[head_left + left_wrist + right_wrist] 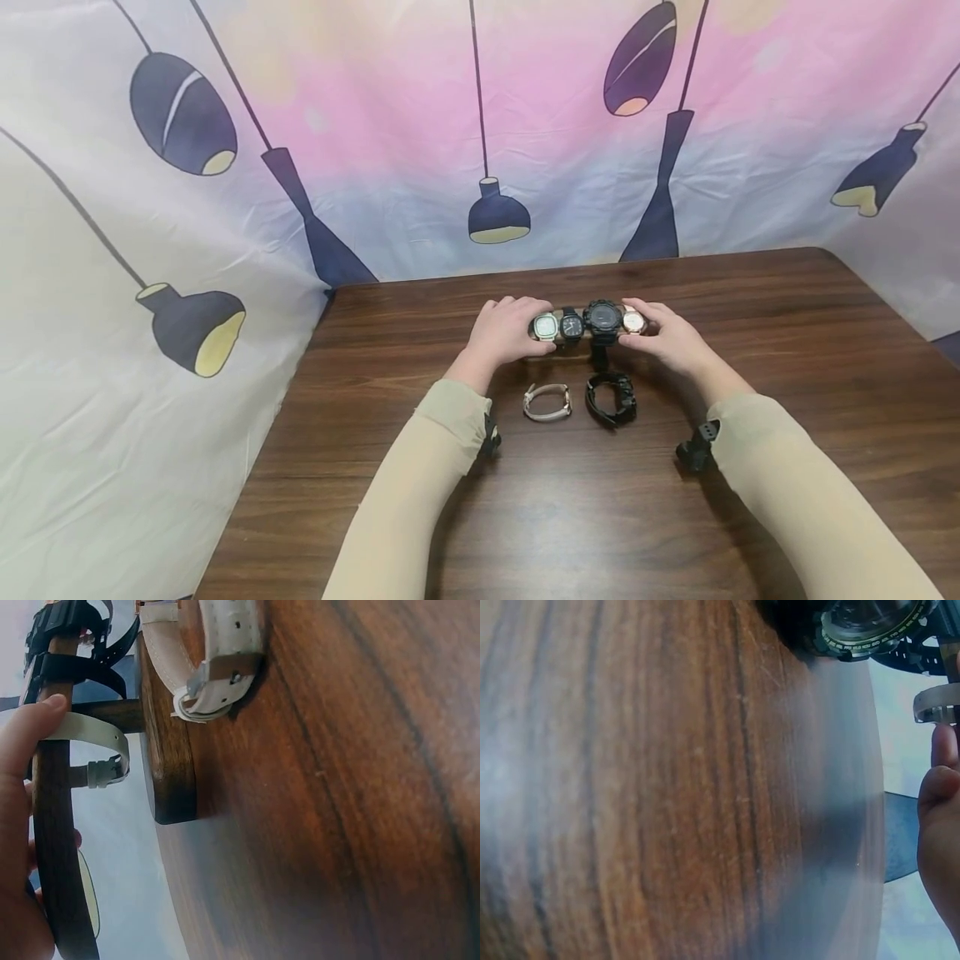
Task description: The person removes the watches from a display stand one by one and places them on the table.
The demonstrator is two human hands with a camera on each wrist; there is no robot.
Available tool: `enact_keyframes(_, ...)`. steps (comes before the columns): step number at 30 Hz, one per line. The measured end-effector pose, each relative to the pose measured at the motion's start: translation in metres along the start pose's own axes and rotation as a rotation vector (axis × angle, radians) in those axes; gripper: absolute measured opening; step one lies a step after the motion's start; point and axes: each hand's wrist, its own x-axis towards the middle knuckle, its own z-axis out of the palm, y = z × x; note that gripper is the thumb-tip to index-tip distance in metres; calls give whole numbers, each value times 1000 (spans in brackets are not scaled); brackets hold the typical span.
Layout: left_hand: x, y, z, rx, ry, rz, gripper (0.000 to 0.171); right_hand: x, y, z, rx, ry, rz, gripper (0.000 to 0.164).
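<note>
A dark wooden T-bar watch stand [56,847] bears a row of watches. My left hand [506,333] grips the pale green square watch [546,327] at the bar's left end. In the left wrist view its thumb presses the pale strap, and its other fingers are behind the bar. On the right end, my right hand [675,340] pinches the white-faced watch [633,322] between thumb and fingers; the right wrist view cuts off part of this grip. Between them hang a black square watch [572,325] and a bulky black round watch [603,317].
Nearer on the brown wooden table [585,517] lie a buckled watch with a pale strap [547,417] and a black chunky watch [625,400]. The stand's base [169,765] rests on the table. A curtain [405,150] printed with lamps hangs behind.
</note>
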Motion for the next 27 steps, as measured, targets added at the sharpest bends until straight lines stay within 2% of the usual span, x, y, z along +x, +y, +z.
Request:
enact_keyframes(15,-5,-6,3,26,47,-15,61,0,-1,3,-9,2,-9,74)
enact_keyframes(27,-12,-14,3,-16,63,-17,62,-2,-1,-1,35,-7,12,74)
